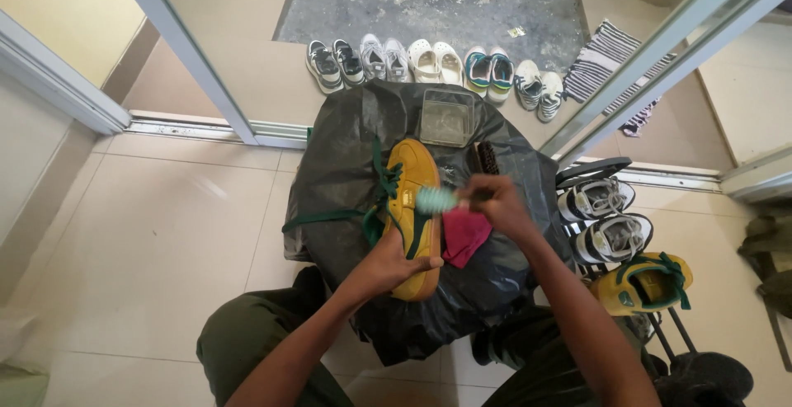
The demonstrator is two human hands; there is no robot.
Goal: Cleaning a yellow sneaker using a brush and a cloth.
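1. Currently, the left hand (394,260) is clenched around the heel end of the yellow shoe (414,213), thumb over the upper, pinning it on its side against the black plastic sheet (338,176).
2. The right hand (495,202) grips the handle of a teal brush (436,201); the bristle head touches the shoe's side, mid-length, just right of the green laces (378,201).
3. A magenta cloth (464,235) lies on the sheet, touching the shoe's right edge, directly below the right hand.
4. A dark brush (487,158) lies just beyond the right hand.
5. A clear square container (446,117) sits at the far edge of the sheet, beyond the toe; its contents cannot be determined.
6. A matching yellow shoe (643,282) rests on a rack to the right, below two white-and-black sneakers (606,217).
7. A row of shoes (429,65) lines the floor outside the sliding-door track (206,131).
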